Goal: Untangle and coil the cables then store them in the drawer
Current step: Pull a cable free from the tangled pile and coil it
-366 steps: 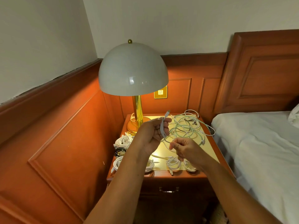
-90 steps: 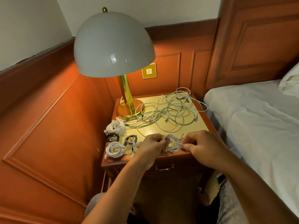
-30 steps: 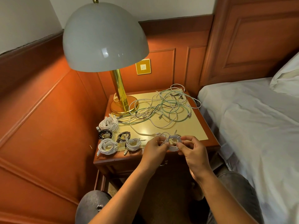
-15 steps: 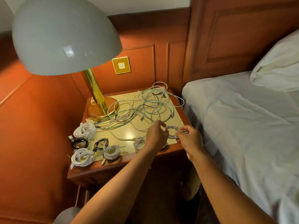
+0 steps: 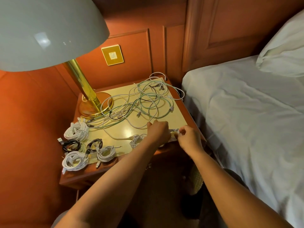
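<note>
At upper left the lamp shade (image 5: 44,28) looks smooth and glossy, its stem (image 5: 82,86) polished brass-like metal. The nightstand (image 5: 79,178) is varnished wood with a shiny pale top. At right, the bedsheet (image 5: 246,116) is matt, creased cloth.

The pale dome lampshade (image 5: 41,30) runs off the top and left edges. The small white coiled cable (image 5: 174,133) is mostly hidden between the left hand (image 5: 158,132) and right hand (image 5: 189,139), so each grip on it is unclear. The white pillow (image 5: 286,46) is cut off at the right edge.
</note>
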The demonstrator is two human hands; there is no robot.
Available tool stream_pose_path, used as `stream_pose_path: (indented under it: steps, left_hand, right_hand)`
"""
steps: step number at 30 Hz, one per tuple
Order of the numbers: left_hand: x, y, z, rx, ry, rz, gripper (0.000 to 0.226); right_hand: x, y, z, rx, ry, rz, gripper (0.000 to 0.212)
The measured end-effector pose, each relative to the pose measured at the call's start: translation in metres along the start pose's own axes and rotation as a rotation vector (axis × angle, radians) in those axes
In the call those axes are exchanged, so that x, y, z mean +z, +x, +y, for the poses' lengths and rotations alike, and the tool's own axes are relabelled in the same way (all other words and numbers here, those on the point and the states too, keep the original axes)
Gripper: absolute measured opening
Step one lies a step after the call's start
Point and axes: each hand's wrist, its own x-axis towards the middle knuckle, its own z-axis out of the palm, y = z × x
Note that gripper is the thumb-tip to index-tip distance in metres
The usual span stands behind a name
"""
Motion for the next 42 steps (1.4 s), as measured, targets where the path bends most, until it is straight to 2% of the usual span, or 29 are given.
stream_pose_path:
  steps: [11,16,24,34,42]
  left_hand:
    - [0.007,-0.005,-0.002,0.01,-0.041,-0.035,0.029]
    - [0.0,-0.016,-0.01,0.027,-0.142,-0.022,0.038]
    - [-0.027,-0.045,-0.03,-0.065,-0.374,0.13,0.03]
    - [-0.063,-0.045,-0.061,-0.098,-0.433,0.281,0.024]
    - [-0.039,0.02,-0.067,-0.095,-0.381,0.164,0.026]
  right_hand:
    - [0.001,-0.001,0.009,0.017,-0.034,-0.004,0.022]
    - [-0.009,-0.008,0.005,0.016,-0.023,0.001,0.02]
    - [-0.028,-0.017,-0.016,-0.016,0.001,0.025,0.02]
    - [-0.02,0.015,-0.066,-0.139,-0.054,-0.017,0.016]
    - [0.005,0.091,-0.068,-0.021,-0.09,0.018,0.019]
